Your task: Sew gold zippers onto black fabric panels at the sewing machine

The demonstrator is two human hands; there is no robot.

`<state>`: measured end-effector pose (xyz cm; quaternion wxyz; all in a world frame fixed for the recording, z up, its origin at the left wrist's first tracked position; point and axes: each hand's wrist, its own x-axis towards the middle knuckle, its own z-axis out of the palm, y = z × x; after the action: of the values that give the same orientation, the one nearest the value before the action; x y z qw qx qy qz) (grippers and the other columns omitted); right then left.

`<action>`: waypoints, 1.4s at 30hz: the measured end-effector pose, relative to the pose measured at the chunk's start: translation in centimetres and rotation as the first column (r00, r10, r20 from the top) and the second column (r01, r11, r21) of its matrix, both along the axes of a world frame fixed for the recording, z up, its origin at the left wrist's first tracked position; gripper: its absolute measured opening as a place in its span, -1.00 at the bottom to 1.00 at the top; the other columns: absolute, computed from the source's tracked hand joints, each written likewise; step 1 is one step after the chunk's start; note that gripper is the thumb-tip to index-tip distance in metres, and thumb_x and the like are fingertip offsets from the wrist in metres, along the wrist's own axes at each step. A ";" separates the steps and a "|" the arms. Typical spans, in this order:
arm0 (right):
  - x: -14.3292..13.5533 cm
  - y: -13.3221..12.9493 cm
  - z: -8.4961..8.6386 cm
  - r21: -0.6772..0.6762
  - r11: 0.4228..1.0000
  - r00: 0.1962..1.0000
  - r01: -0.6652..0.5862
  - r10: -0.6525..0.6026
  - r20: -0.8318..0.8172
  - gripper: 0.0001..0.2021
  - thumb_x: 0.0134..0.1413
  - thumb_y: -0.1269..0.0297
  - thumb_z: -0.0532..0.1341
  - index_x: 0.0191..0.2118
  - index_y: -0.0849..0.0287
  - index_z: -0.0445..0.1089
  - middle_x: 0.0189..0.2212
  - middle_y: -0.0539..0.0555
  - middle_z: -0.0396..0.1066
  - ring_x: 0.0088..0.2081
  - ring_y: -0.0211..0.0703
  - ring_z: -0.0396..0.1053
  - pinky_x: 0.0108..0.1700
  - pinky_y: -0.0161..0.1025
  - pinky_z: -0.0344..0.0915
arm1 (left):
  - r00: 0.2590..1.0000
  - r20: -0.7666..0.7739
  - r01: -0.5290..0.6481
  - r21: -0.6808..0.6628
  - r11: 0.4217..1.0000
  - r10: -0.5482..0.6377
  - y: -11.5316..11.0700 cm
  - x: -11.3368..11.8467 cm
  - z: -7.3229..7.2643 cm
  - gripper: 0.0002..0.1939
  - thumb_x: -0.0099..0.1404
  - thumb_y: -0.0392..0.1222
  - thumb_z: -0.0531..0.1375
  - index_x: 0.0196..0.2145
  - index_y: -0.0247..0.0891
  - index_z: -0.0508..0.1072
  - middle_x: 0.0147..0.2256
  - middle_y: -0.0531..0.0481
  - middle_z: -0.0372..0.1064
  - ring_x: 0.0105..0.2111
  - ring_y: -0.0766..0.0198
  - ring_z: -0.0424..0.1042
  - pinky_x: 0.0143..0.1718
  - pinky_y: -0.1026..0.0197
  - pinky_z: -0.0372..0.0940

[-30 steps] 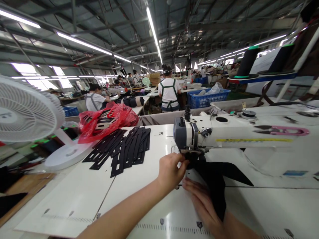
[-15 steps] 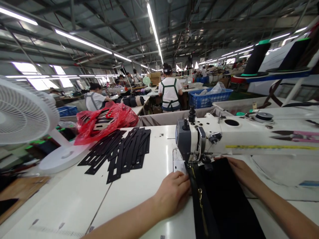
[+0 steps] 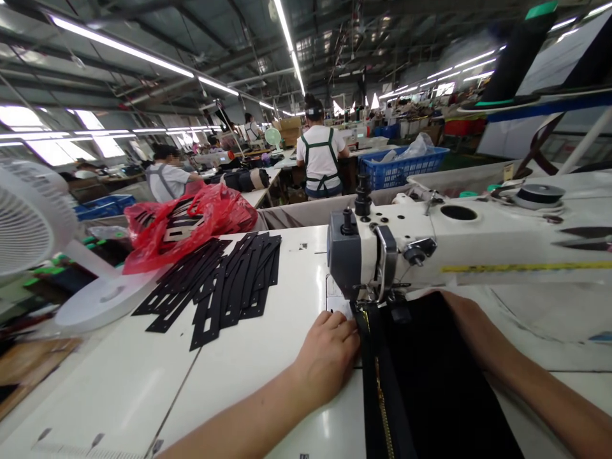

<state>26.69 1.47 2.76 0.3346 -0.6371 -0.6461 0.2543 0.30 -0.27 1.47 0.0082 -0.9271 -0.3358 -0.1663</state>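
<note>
A flat black fabric piece (image 3: 440, 376) with a gold-toothed metal zipper (image 3: 380, 398) along its left part lies on the white table (image 3: 258, 382), its far end under the needle area of the white-and-grey sewing machine (image 3: 461, 239). The left hand (image 3: 329, 354) rests at the fabric's left edge, fingers curled; whether they pinch it cannot be told. The right hand (image 3: 461, 315) is at the far right edge, its fingertips hidden by the cloth, so its grip cannot be told either.

At the table's far left, a crumpled red plastic bag (image 3: 232, 207) gapes open, with pale and dark slotted strips (image 3: 180, 233) inside. Just in front of it, black slotted strips (image 3: 243, 287) overlap in a loose pile. Beyond the machine, a blue plastic basket (image 3: 406, 171) with openwork walls holds crumpled clear plastic (image 3: 421, 146). Another blue plastic container (image 3: 102, 207) stands behind the white fan (image 3: 36, 217); its contents are unclear.
</note>
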 end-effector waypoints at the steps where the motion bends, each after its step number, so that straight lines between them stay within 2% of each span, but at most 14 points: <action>1: 0.3 0.1 -0.1 0.025 1.000 0.998 -0.001 0.000 0.060 -0.73 -0.05 0.17 0.03 -0.40 0.10 0.45 -0.32 0.11 0.50 -0.22 0.12 0.41 -0.14 -0.09 0.27 | 1.000 0.008 -0.009 -0.005 1.000 0.009 -0.1 0.0 0.0 -0.95 0.21 -0.32 0.09 -0.41 -0.28 0.34 -0.33 -0.04 0.36 -0.33 0.16 0.23 -0.34 0.08 0.16; 4: 0.9 0.8 0.1 0.033 0.999 0.988 0.008 -0.014 0.154 -0.53 0.10 0.07 -0.16 -0.44 0.13 0.44 -0.48 0.13 0.48 -0.37 0.08 0.43 -0.32 -0.11 0.31 | 0.999 0.010 -0.035 -0.020 0.999 0.035 -0.2 0.2 -0.1 -0.96 0.20 -0.32 0.10 -0.39 -0.28 0.35 -0.31 -0.03 0.36 -0.31 0.16 0.23 -0.32 0.09 0.16; 7: 0.7 1.4 0.1 0.025 0.999 0.972 -0.045 0.038 0.231 -0.56 0.08 -0.01 -0.07 -0.50 0.11 0.43 -0.55 0.07 0.47 -0.46 -0.01 0.43 -0.41 -0.19 0.29 | 1.000 -0.003 -0.031 -0.021 0.999 0.031 -0.2 0.2 0.0 -0.94 0.20 -0.33 0.09 -0.42 -0.28 0.34 -0.32 -0.03 0.36 -0.31 0.17 0.23 -0.32 0.09 0.16; 9: 0.3 1.6 -0.5 0.054 0.996 0.953 -0.071 0.051 0.299 -0.65 0.04 0.01 0.03 -0.51 0.12 0.41 -0.55 0.06 0.46 -0.46 -0.02 0.42 -0.40 -0.19 0.27 | 1.000 0.001 -0.021 -0.008 1.000 0.021 0.0 0.2 0.0 -0.92 0.20 -0.32 0.08 -0.44 -0.28 0.34 -0.34 -0.03 0.36 -0.32 0.17 0.24 -0.33 0.09 0.16; 13: 0.4 1.8 -2.1 0.164 0.979 0.910 -0.121 0.044 0.411 -0.72 0.07 0.12 0.01 -0.48 0.15 0.34 -0.51 0.11 0.43 -0.43 -0.03 0.40 -0.34 -0.15 0.26 | 0.998 0.066 -0.020 0.016 1.000 0.019 0.1 0.2 -0.5 -0.92 0.20 -0.32 0.08 -0.45 -0.28 0.34 -0.37 -0.02 0.36 -0.34 0.18 0.25 -0.34 0.09 0.17; 16: 0.5 1.0 -1.9 0.259 0.958 0.873 -0.121 -0.022 0.487 -0.71 0.10 0.16 0.00 -0.44 0.20 0.36 -0.46 0.20 0.43 -0.36 0.08 0.38 -0.23 0.00 0.24 | 0.985 0.168 -0.043 0.020 0.999 0.039 -0.1 0.0 -0.9 -0.93 0.20 -0.35 0.08 -0.41 -0.29 0.34 -0.31 -0.03 0.36 -0.32 0.19 0.27 -0.30 0.09 0.22; 18: -0.5 -0.2 -1.1 0.357 0.922 0.829 -0.152 -0.078 0.554 -0.71 0.15 0.20 -0.01 -0.40 0.23 0.38 -0.44 0.23 0.43 -0.33 0.13 0.37 -0.19 0.07 0.21 | 0.965 0.250 -0.089 0.015 0.996 0.083 -0.2 -0.1 -1.0 -0.93 0.20 -0.36 0.09 -0.34 -0.31 0.35 -0.26 -0.08 0.35 -0.27 0.18 0.29 -0.25 0.08 0.27; 19: -1.4 -0.9 -0.8 0.419 0.886 0.797 -0.201 -0.101 0.596 -0.71 0.18 0.23 -0.02 -0.39 0.23 0.38 -0.43 0.21 0.43 -0.31 0.11 0.37 -0.19 0.06 0.22 | 0.956 0.277 -0.106 0.007 0.994 0.100 -0.3 -0.2 -1.0 -0.89 0.20 -0.37 0.09 -0.28 -0.33 0.35 -0.22 -0.12 0.34 -0.24 0.16 0.30 -0.21 0.07 0.29; 21: -3.6 -2.3 -0.6 0.503 0.789 0.779 -0.352 -0.051 0.625 -0.72 0.22 0.31 -0.03 -0.35 0.23 0.40 -0.38 0.18 0.45 -0.27 0.02 0.38 -0.14 -0.02 0.27 | 0.954 0.288 -0.093 0.003 0.996 0.088 -0.2 -0.4 -1.1 -0.78 0.22 -0.37 0.08 -0.15 -0.38 0.32 -0.14 -0.19 0.32 -0.16 0.12 0.31 -0.13 0.04 0.32; 23: -5.9 -3.2 -1.2 0.489 0.764 0.794 -0.421 0.049 0.606 -0.73 0.21 0.32 0.00 -0.16 0.31 0.39 -0.22 0.22 0.45 -0.15 -0.01 0.38 -0.07 -0.08 0.30 | 0.962 0.271 -0.037 0.034 0.999 0.027 0.0 -0.6 -1.2 -0.72 0.26 -0.36 0.05 -0.06 -0.37 0.30 -0.08 -0.22 0.32 -0.10 0.09 0.33 -0.08 0.02 0.34; 26: -7.6 -3.5 -2.8 0.416 0.751 0.741 -0.513 0.143 0.656 -0.65 0.21 0.37 -0.02 0.01 0.47 0.29 -0.03 0.32 0.36 0.00 0.06 0.31 -0.02 -0.03 0.32 | 0.963 0.260 0.047 0.091 0.995 -0.069 0.5 -0.8 -1.7 -0.74 0.32 -0.31 0.02 -0.05 -0.34 0.32 -0.06 -0.23 0.34 -0.06 0.10 0.34 -0.05 0.03 0.34; 29: -7.5 -3.1 -3.6 0.380 0.745 0.705 -0.549 0.167 0.689 -0.63 0.19 0.40 -0.02 0.02 0.52 0.29 0.00 0.36 0.33 0.02 0.12 0.30 -0.02 0.04 0.34 | 0.963 0.217 0.139 0.106 0.985 -0.159 1.0 -0.9 -1.9 -0.77 0.34 -0.31 0.00 -0.09 -0.38 0.35 -0.09 -0.22 0.36 -0.04 0.10 0.35 -0.01 0.03 0.33; 34: -7.2 -2.8 -3.2 0.368 0.739 0.698 -0.564 0.188 0.691 -0.63 0.15 0.43 0.01 0.00 0.56 0.31 -0.01 0.40 0.33 0.01 0.15 0.31 -0.02 0.05 0.35 | 0.951 0.142 0.257 0.125 0.958 -0.274 1.6 -1.0 -1.2 -0.73 0.36 -0.35 -0.06 -0.13 -0.50 0.38 -0.17 -0.25 0.40 -0.04 0.05 0.34 0.00 0.03 0.32; 42: -7.6 -3.0 -2.8 0.357 0.749 0.710 -0.558 0.209 0.672 -0.64 0.12 0.44 0.04 -0.01 0.54 0.32 -0.02 0.39 0.34 0.00 0.13 0.32 0.02 0.04 0.31 | 0.955 0.170 0.236 0.072 0.969 -0.245 1.4 -1.0 -1.4 -0.76 0.35 -0.33 -0.02 -0.13 -0.43 0.38 -0.17 -0.19 0.38 -0.05 0.12 0.34 0.02 0.06 0.29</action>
<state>19.11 -1.58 -0.07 0.2158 -0.4071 -0.8837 -0.0826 -0.68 1.18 0.04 -0.0185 -0.9420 -0.2157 -0.2565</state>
